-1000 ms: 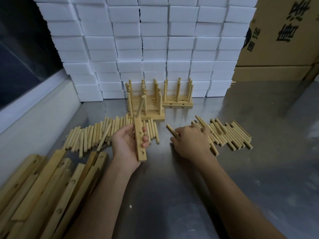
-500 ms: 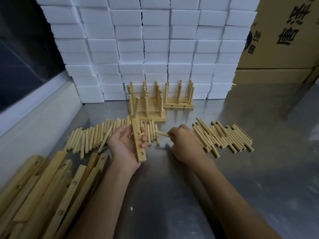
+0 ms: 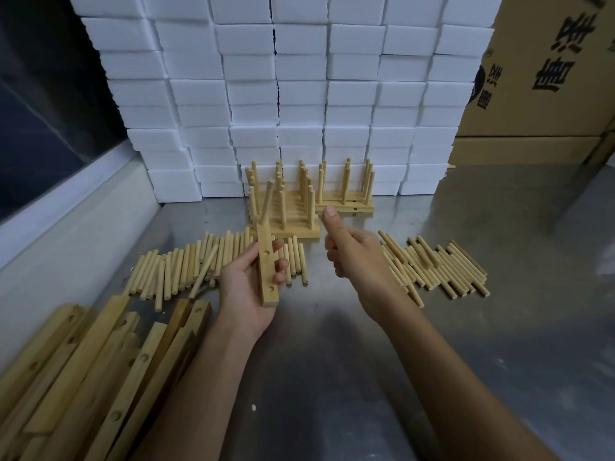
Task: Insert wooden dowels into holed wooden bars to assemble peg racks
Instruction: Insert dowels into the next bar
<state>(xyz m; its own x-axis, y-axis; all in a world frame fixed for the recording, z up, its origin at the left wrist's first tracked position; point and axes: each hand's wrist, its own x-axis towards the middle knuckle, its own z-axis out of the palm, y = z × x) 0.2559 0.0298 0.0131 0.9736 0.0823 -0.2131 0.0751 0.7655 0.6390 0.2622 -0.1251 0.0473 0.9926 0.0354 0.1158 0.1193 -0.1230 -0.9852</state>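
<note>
My left hand [image 3: 244, 294] grips a short holed wooden bar [image 3: 268, 271] held lengthwise, pointing away from me. One dowel [image 3: 268, 202] stands in its far hole; two nearer holes show bare. My right hand [image 3: 356, 254] hovers just right of the bar, fingers curled into a fist and thumb raised. The dowel it picked up is hidden inside the fist. Loose dowels lie in a left pile [image 3: 179, 271] and a right pile [image 3: 439, 267] on the steel table [image 3: 466, 361].
Two finished peg racks [image 3: 293, 211] [image 3: 346, 194] stand behind my hands, against a wall of white foam blocks [image 3: 299, 94]. Several holed bars [image 3: 83, 371] lie heaped at the near left. A cardboard box [image 3: 549, 78] sits at the back right.
My right hand took a dowel from the right pile, carried it left toward the bar, then rose with the thumb up. The bar in my left hand stayed nearly still.
</note>
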